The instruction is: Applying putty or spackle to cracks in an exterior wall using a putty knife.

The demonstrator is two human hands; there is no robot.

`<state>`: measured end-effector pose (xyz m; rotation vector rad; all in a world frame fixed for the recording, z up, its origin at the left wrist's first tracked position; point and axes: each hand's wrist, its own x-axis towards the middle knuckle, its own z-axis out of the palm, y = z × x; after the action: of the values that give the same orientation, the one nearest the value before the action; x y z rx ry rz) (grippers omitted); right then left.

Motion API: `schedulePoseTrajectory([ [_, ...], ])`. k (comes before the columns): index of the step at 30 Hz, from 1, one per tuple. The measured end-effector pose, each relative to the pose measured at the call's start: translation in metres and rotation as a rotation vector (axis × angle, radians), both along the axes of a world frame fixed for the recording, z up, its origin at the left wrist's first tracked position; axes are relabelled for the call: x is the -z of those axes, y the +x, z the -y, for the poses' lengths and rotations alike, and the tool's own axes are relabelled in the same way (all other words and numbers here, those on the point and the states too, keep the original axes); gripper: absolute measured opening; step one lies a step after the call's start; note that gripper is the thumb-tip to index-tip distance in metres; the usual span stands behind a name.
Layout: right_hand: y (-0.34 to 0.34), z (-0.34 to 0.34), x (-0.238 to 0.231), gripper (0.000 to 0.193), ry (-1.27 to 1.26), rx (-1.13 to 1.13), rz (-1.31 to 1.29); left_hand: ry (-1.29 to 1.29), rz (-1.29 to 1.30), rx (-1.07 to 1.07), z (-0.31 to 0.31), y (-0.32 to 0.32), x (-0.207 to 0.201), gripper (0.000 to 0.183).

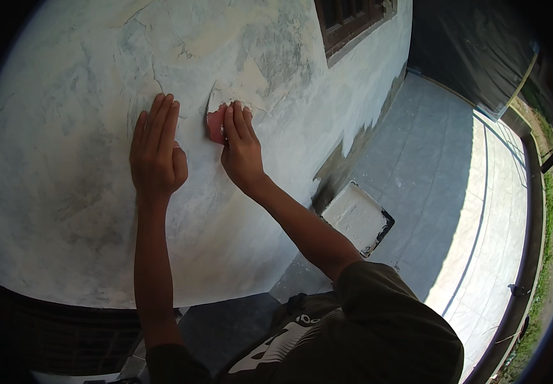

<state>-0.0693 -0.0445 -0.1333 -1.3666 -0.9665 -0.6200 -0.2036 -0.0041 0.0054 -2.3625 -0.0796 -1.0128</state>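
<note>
A patchy white and grey wall [78, 128] fills the left and middle of the view, with smears of pale putty and a thin crack above my left hand. My left hand [155, 160] lies against the wall, fingers stretched upward and holding nothing. Just right of it, my right hand [243, 153] presses a red putty spreader [215, 124] against the wall. White putty coats the spreader's upper part, and its far edge meets a fresh pale smear. My fingers cover the spreader's right side.
A white tray [356, 214] with dark, stained edges and whitish residue stands on the grey tiled floor [410, 166], by the wall's foot. A brown-framed window [353, 29] is set in the wall at the upper right. Dark sheeting [468, 51] hangs beyond the floor.
</note>
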Motion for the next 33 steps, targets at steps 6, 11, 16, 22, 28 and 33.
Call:
schedulePoseTrajectory([
  [6, -0.055, 0.061, 0.093, 0.064, -0.270, -0.444, 0.006, 0.003, 0.016, 0.031, -0.001, 0.000, -0.003, 0.059],
  [11, -0.017, 0.097, 0.137, 0.046, -0.224, -0.525, -0.344, 0.038, 0.015, -0.044, 0.000, 0.003, -0.002, 0.057],
  [16, 0.062, 0.070, 0.044, 0.033, -0.026, -0.300, -0.411, 0.086, -0.032, -0.059, 0.000, 0.005, -0.020, 0.054],
  [22, 0.114, 0.037, -0.022, 0.038, 0.179, -0.090, -0.011, 0.120, -0.040, -0.118, 0.003, 0.007, -0.020, 0.053],
  [28, 0.091, 0.032, -0.001, 0.054, 0.079, -0.093, 0.121, 0.140, -0.042, -0.145, 0.005, 0.009, -0.021, 0.053],
  [33, 0.024, 0.063, 0.059, 0.052, -0.108, -0.402, -0.056, 0.140, -0.051, -0.149, -0.001, 0.009, -0.019, 0.052],
])
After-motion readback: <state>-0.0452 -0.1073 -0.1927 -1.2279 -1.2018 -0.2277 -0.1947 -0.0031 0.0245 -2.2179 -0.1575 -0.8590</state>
